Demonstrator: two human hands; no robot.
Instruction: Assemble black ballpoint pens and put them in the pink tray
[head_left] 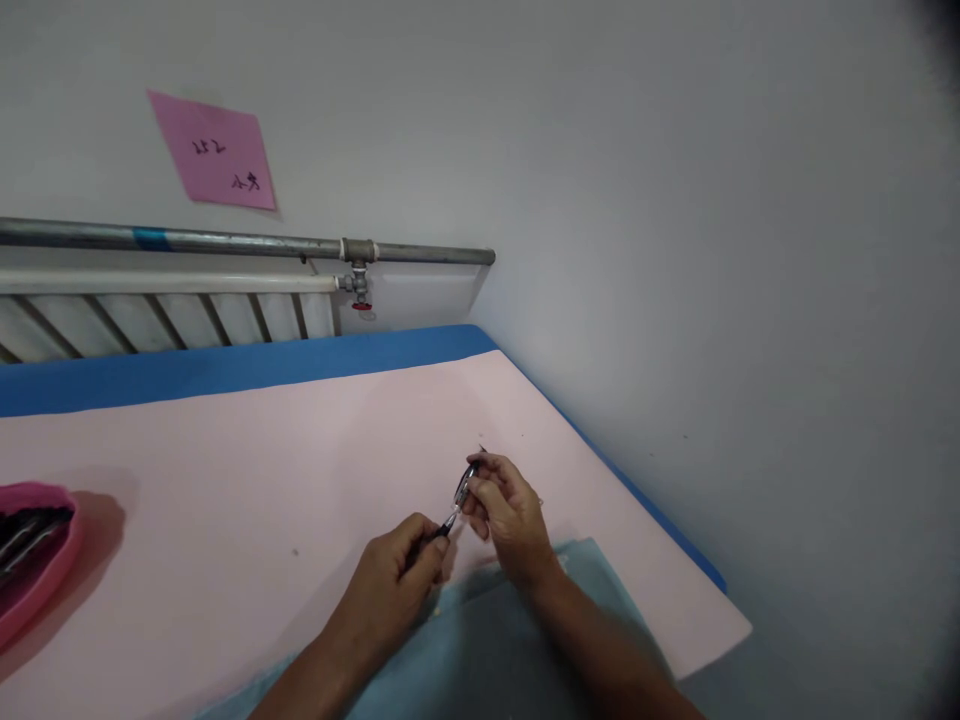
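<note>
My left hand (401, 568) is closed in a pinch on a dark pen piece (448, 525) with a silvery pointed end. That end slants up toward my right hand (510, 510), whose thumb and fingers grip a slim black-and-silver pen part (463, 486). The two pieces meet or nearly meet between my hands; whether they are joined I cannot tell. Both hands are held above the front of a pale pink sheet (225, 500), over the edge of a light blue cloth (517, 640).
At the left edge, a pink basket (71, 550) holds several dark, shiny pen-like items. The pink sheet lies on a blue tabletop (247, 370). Behind run a metal pipe (247, 243), a radiator (172, 320) and a red-handled valve (361, 305). A pink note (217, 150) hangs on the wall.
</note>
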